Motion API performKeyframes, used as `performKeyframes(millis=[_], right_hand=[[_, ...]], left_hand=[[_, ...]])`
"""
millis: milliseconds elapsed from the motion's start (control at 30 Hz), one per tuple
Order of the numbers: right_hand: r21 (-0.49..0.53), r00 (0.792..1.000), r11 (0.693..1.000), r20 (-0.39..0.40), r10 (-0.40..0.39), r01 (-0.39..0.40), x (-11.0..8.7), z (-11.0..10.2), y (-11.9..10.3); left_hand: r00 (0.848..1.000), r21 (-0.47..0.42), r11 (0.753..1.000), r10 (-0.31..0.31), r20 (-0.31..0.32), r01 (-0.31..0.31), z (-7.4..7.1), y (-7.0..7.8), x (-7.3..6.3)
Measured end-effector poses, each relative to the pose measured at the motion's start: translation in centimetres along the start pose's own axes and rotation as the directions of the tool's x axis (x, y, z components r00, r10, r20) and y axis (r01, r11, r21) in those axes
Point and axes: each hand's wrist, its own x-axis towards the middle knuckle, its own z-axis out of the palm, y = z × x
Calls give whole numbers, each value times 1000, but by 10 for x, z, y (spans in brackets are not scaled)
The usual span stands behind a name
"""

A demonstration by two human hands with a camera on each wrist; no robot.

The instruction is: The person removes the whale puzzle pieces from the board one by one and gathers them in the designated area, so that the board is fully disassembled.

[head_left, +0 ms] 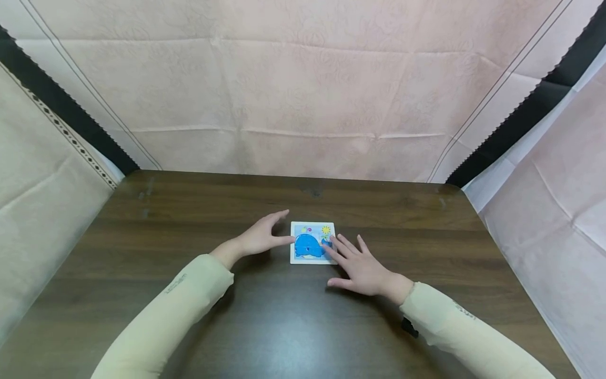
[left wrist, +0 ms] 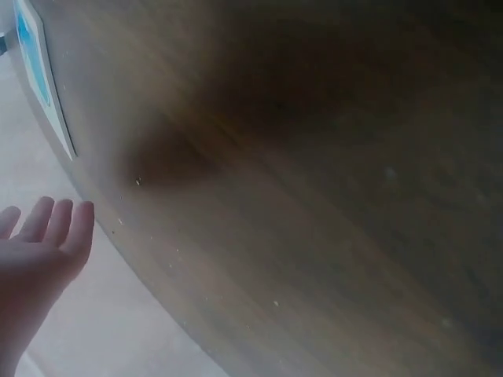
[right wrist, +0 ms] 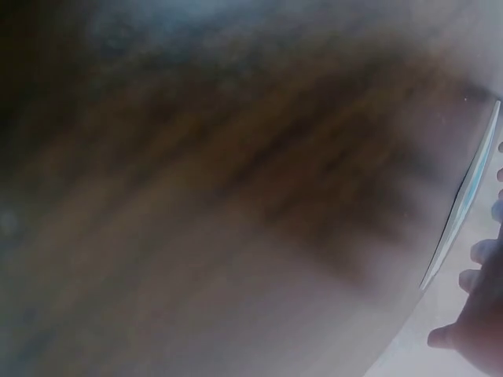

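A square picture board [head_left: 309, 246] with a white border lies flat on the table, showing a blue whale and a yellow sun. It also appears edge-on as a thin board [left wrist: 55, 118] in the left wrist view. My left hand [head_left: 258, 237] is spread beside its left edge, the thumb tip at the border; whether it touches cannot be told. From the right, my right hand [head_left: 363, 271] reaches with straight, spread fingers over the board's right side, covering part of the picture. In the right wrist view, the right hand [right wrist: 481, 314] is partly cut off by the frame.
The dark brown wooden table [head_left: 227, 321] has a shiny surface. Pale cloth [head_left: 303, 105] hangs behind its far edge and along both sides, with black strips [head_left: 71, 110] at the corners.
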Motion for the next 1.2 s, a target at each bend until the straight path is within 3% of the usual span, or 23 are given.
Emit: performKeyframes(millis=[133, 367, 733, 1200], right_hand=[[5, 999, 1000, 38, 3, -3, 0, 1, 0], [-3, 993, 1000, 115, 29, -29, 0, 3, 0], [-14, 989, 999, 142, 34, -33, 1, 0, -3], [-20, 986, 999, 162, 50, -48, 2, -1, -4]], left_hand=[[1000, -55, 998, 7, 18, -6, 2, 1, 4], [999, -63, 998, -2, 50, 5, 7, 5, 10], [996, -48, 999, 15, 88, -11, 10, 5, 20], [993, -13, 999, -28, 118, 30, 11, 7, 25]])
